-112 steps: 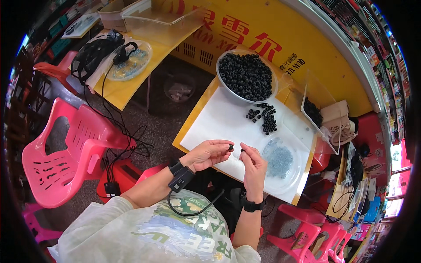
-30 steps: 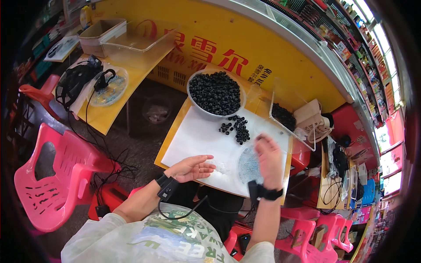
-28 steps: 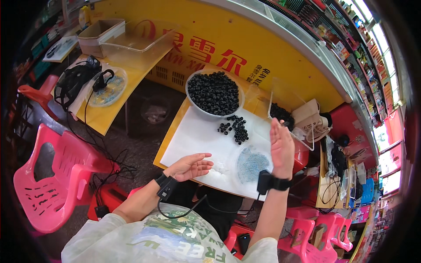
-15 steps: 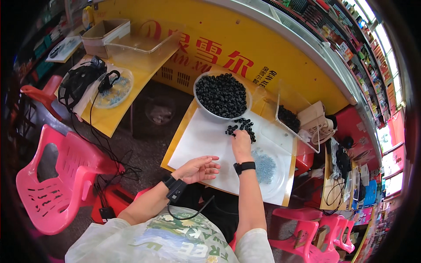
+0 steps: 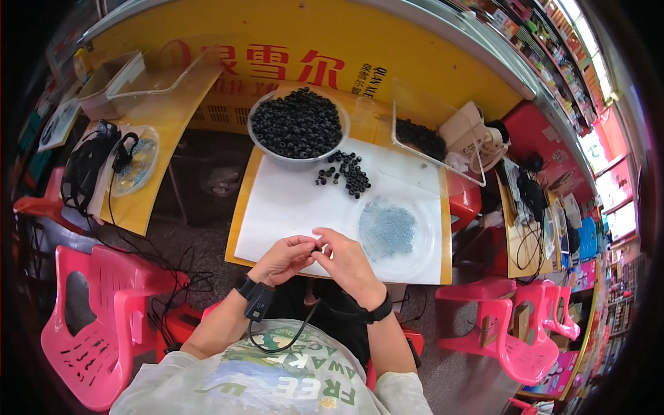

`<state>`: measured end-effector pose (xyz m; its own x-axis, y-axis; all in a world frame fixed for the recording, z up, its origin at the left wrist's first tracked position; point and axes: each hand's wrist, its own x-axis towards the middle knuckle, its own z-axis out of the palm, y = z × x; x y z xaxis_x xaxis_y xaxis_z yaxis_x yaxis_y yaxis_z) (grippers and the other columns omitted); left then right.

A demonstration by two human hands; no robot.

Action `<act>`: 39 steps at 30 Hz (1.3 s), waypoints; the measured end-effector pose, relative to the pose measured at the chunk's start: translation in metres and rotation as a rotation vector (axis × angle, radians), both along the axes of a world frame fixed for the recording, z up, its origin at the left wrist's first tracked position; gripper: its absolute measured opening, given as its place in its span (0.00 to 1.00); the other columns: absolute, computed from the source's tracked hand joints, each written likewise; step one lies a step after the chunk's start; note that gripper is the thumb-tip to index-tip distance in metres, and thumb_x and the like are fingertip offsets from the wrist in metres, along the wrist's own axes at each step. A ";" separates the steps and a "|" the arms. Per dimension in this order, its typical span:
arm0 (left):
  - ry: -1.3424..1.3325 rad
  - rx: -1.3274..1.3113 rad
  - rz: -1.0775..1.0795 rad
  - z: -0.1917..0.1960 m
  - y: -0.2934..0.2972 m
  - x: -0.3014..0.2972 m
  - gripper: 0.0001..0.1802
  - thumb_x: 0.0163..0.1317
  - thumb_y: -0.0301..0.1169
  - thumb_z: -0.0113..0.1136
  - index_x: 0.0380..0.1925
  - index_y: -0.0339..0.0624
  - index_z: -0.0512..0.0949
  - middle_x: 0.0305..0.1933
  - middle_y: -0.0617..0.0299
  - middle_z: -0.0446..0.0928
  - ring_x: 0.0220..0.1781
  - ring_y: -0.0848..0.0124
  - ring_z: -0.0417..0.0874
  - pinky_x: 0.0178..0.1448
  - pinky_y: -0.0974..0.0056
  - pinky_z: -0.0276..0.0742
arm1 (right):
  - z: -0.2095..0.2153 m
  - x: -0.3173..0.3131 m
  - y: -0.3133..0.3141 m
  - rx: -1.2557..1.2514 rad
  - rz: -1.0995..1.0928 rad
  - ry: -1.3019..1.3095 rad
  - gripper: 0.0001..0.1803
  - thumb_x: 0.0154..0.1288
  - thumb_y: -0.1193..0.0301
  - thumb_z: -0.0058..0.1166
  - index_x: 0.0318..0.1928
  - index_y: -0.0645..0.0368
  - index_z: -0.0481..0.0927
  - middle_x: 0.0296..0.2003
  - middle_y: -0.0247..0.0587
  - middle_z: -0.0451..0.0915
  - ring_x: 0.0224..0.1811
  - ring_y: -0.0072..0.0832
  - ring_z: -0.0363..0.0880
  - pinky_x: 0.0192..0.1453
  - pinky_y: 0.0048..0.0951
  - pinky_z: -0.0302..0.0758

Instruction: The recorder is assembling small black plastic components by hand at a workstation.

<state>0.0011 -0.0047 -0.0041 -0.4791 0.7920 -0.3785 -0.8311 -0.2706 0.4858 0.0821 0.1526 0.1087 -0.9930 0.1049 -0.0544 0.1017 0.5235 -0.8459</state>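
"So, what takes up the most room?"

"A table [image 5: 245, 200] with a yellow edge, and on it a white sheet [image 5: 290, 200]. Toward the back stands a clear bowl [image 5: 297, 160] heaped with black beads [image 5: 297, 121]; nearer, on the right, lies a clear dish [image 5: 433, 238] of pale blue bits [image 5: 387, 227]."

"How far along does it look?"

"Not far, I'd judge. The bowl is heaped, a loose cluster [image 5: 356, 178] of beads lies just beside it on the sheet, and only one piece seems to be in work. Whether anything in the dish is done, I can't tell."

"And the hands?"

"The left hand [image 5: 280, 261] and right hand [image 5: 348, 263] come together over the sheet's near edge, fingers drawn in, tips nearly meeting."

"Where's the piece?"

"A small dark bead [image 5: 315, 250] sits between both sets of fingertips. Which hand grips it, I can't tell."
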 end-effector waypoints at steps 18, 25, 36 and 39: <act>0.006 -0.060 0.082 0.008 -0.001 0.001 0.12 0.66 0.21 0.59 0.49 0.33 0.78 0.49 0.54 0.81 0.52 0.68 0.84 0.60 0.72 0.81 | -0.080 0.044 0.243 0.449 -0.438 0.062 0.11 0.57 0.73 0.62 0.42 0.60 0.86 0.37 0.50 0.82 0.36 0.42 0.81 0.44 0.36 0.78; 0.012 -0.034 0.060 0.009 0.005 0.000 0.13 0.64 0.20 0.61 0.49 0.34 0.78 0.49 0.54 0.81 0.52 0.67 0.84 0.60 0.71 0.82 | -0.082 0.059 0.250 0.603 -0.389 0.111 0.09 0.57 0.72 0.62 0.36 0.66 0.83 0.29 0.47 0.83 0.31 0.35 0.81 0.39 0.33 0.77; 0.000 0.070 -0.016 0.052 0.016 0.005 0.13 0.63 0.21 0.62 0.48 0.35 0.79 0.46 0.57 0.82 0.49 0.68 0.85 0.58 0.68 0.83 | 0.005 0.030 0.045 -0.282 -0.268 0.163 0.05 0.59 0.79 0.63 0.36 0.64 0.82 0.30 0.33 0.83 0.32 0.17 0.79 0.38 0.21 0.75; 0.041 0.091 -0.017 0.051 0.007 0.002 0.12 0.64 0.21 0.63 0.48 0.34 0.80 0.45 0.57 0.82 0.47 0.69 0.85 0.57 0.68 0.83 | 0.007 0.020 0.017 -0.108 -0.226 0.176 0.05 0.58 0.80 0.63 0.35 0.64 0.82 0.31 0.37 0.84 0.31 0.20 0.80 0.35 0.22 0.75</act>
<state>0.0032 0.0024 0.0469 -0.4787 0.8305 -0.2849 -0.8159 -0.3009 0.4936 0.1018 0.1693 0.1161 -0.9405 0.3269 0.0931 0.0524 0.4101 -0.9105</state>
